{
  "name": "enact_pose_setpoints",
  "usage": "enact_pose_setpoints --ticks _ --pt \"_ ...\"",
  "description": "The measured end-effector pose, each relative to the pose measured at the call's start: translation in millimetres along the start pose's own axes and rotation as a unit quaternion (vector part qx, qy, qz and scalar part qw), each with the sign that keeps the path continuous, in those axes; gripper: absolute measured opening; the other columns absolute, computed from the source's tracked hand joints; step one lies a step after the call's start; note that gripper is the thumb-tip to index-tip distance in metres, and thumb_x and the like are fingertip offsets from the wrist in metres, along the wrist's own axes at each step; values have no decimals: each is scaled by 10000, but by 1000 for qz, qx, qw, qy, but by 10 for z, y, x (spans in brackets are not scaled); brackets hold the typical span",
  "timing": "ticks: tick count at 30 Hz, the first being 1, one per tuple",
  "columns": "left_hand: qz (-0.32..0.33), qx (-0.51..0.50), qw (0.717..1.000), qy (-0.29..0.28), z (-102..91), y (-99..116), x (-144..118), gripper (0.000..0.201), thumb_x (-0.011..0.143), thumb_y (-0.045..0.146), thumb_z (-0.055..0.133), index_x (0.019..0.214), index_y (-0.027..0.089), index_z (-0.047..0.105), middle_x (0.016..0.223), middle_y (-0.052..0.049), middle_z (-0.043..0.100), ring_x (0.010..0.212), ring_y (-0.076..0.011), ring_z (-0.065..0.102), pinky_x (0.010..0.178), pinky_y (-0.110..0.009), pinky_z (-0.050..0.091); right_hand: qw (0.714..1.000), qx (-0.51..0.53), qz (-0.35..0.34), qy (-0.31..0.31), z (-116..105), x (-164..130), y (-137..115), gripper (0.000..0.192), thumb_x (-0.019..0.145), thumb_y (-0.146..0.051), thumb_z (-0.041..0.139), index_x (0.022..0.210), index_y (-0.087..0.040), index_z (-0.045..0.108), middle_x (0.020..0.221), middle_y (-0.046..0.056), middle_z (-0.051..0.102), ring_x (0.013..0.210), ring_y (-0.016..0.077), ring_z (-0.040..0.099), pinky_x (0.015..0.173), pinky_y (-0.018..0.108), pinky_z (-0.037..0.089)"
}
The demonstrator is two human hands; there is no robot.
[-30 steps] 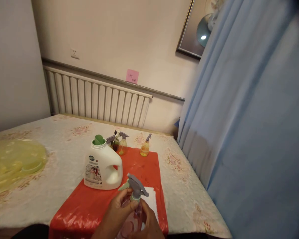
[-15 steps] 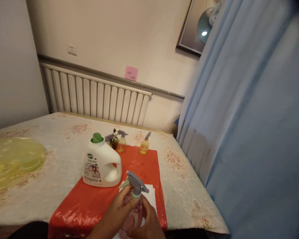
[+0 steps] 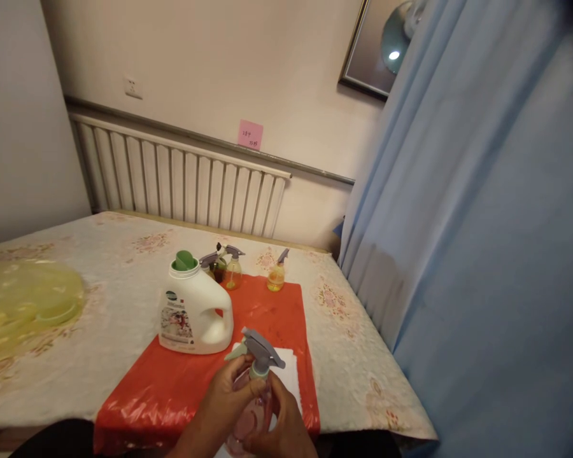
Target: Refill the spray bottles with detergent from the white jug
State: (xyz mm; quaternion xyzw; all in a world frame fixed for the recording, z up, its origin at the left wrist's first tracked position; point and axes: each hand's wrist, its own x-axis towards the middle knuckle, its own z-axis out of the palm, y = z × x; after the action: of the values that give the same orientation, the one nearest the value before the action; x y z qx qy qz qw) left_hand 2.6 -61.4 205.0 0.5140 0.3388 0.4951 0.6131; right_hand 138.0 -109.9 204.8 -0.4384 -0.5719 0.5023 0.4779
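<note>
Left hand (image 3: pixel 229 389) pinches spray bottle (image 3: pixel 246 421) near its collar (image 3: pixel 258 371); right hand (image 3: pixel 285 425) curls fingers round body, by table's (image 3: pixel 353 388) near edge. Probably collar-turning; next twist needs body steady.

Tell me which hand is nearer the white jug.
Left. The left hand, gripping the pink spray bottle near its neck, is in front of the white jug and to its right; the right hand, on the bottle's right side, is farther right.
</note>
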Motion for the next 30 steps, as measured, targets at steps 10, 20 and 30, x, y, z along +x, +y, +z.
enact_pose_setpoints --ticks 10,20,30 --pt "-12 -25 999 29 107 146 -23 356 630 267 793 963 171 712 989 -83 765 977 -294 689 864 -364 534 999 -29 -5 27 -8 18 135 864 481 -53 752 1309 -206 560 1302 87 644 1201 316 595 1021 418 471" --pt "-7 131 985 -111 -127 232 -83 361 900 435 592 1183 230 682 1114 -54 718 1060 -266 630 925 -338 491 1000 6 5 7 5 -18 -1 836 476 -18 705 1277 -213 569 1201 49 697 1113 298 645 966 391 507" --pt "-11 54 993 -101 -132 205 -66 341 855 410 664 1114 193 706 1014 -63 725 968 -254 647 870 -342 511 999 -27 4 20 8 -11 58 829 477 -16 709 1272 -212 576 1213 57 690 1130 307 639 981 398 497"
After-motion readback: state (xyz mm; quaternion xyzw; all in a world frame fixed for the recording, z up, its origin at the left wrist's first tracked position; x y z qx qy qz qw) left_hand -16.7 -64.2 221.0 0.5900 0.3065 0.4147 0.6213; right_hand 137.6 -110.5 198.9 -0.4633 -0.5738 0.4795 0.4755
